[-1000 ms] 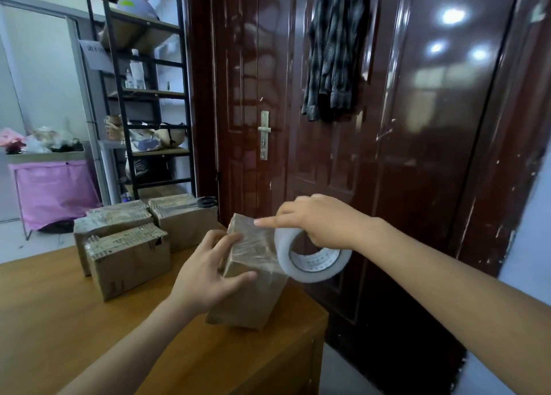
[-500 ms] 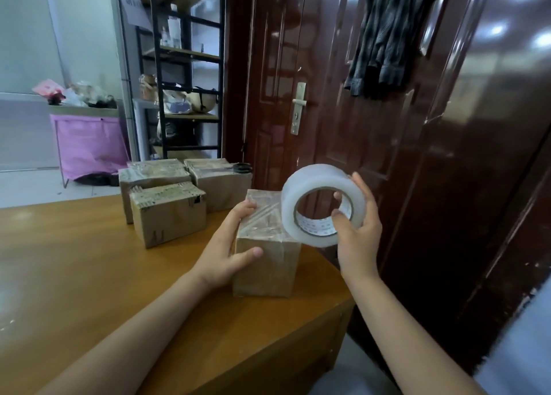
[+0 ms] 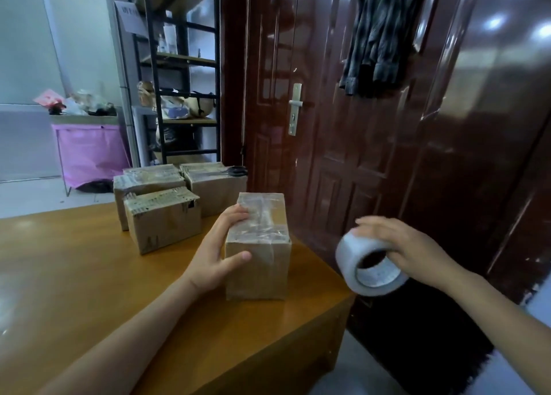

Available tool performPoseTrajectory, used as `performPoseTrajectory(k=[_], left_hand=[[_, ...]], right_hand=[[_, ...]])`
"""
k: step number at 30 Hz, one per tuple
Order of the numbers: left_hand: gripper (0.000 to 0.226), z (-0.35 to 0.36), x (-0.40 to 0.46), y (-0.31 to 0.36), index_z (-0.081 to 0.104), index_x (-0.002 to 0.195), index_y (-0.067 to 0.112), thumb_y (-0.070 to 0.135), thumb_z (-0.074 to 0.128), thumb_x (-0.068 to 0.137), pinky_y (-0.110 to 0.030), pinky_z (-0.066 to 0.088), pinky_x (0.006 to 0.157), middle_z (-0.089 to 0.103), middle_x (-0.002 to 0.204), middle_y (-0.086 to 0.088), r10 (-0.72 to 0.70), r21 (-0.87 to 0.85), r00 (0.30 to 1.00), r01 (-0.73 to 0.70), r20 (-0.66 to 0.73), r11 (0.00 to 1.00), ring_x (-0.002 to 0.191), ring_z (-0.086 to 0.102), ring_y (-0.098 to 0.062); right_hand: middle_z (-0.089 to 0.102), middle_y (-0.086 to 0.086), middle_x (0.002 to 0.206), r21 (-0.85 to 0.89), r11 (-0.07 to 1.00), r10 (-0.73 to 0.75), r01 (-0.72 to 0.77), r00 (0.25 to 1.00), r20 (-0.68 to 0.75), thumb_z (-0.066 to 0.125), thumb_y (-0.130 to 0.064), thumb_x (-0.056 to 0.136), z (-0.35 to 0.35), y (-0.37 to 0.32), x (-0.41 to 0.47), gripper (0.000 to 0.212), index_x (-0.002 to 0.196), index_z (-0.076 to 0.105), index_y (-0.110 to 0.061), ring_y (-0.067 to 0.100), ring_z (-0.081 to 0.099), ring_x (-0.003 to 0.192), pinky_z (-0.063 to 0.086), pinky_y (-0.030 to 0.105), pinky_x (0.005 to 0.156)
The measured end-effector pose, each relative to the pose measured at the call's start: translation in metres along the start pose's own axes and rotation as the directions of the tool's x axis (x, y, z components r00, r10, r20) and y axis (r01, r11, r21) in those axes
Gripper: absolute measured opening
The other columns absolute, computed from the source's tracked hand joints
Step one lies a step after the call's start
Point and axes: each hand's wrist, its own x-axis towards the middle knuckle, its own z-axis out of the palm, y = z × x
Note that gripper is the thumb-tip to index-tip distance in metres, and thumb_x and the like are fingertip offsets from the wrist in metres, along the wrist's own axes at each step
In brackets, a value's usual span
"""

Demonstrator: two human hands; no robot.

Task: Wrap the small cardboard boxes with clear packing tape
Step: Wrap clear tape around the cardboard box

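A small cardboard box with clear tape across its top stands upright near the right corner of the wooden table. My left hand holds it by its left side, fingers on the top edge and thumb on the front face. My right hand grips a roll of clear packing tape in the air to the right of the box, past the table's edge. Box and roll are apart.
Several more taped cardboard boxes are grouped at the back of the table, with black scissors lying on one. A dark wooden door stands close behind; a black shelf rack and a pink bin are at the left.
My right hand has carried the tape roll away from the box's top, down and to the right. The box now stands flat on the table, no longer tilted.
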Motion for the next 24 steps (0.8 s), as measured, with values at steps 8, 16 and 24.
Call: performPoseTrajectory(k=[8,16,24], left_hand=[[0.064,-0.011,0.005,0.006,0.035,0.134,0.059,0.083,0.048,0.075,-0.025,0.034,0.105,0.036,0.145,0.025,0.057,0.181,0.995,-0.07,0.077,0.981,0.134,0.035,0.004],[0.082,-0.042,0.046,0.062,0.051,0.13,0.031,0.082,0.034,0.068,-0.032,0.025,0.112,0.039,0.139,0.012,-0.137,0.678,0.851,-0.296,0.508,0.672,0.122,0.045,-0.013],[0.11,0.003,0.074,0.085,0.002,0.154,0.025,0.077,0.056,0.074,-0.033,0.043,0.097,0.026,0.134,0.004,-0.318,0.787,0.754,-0.402,0.574,0.468,0.126,0.028,-0.018]], right_hand=[[0.032,-0.031,0.138,-0.136,0.99,0.047,-0.023,0.984,0.172,0.039,0.018,0.083,0.018,0.022,-0.018,0.105,0.13,0.021,-0.074,-0.006,0.031,0.124,0.029,0.018,0.101],[0.036,-0.033,0.137,-0.144,0.989,0.05,-0.021,0.977,0.205,0.042,0.017,0.083,0.019,0.021,-0.015,0.107,0.13,0.015,-0.075,0.001,0.036,0.124,0.028,0.017,0.097],[0.035,-0.029,0.142,-0.16,0.987,0.052,-0.011,0.966,0.254,0.041,0.017,0.087,0.008,0.011,-0.018,0.098,0.131,0.01,-0.065,-0.002,0.03,0.129,0.026,0.018,0.101]])
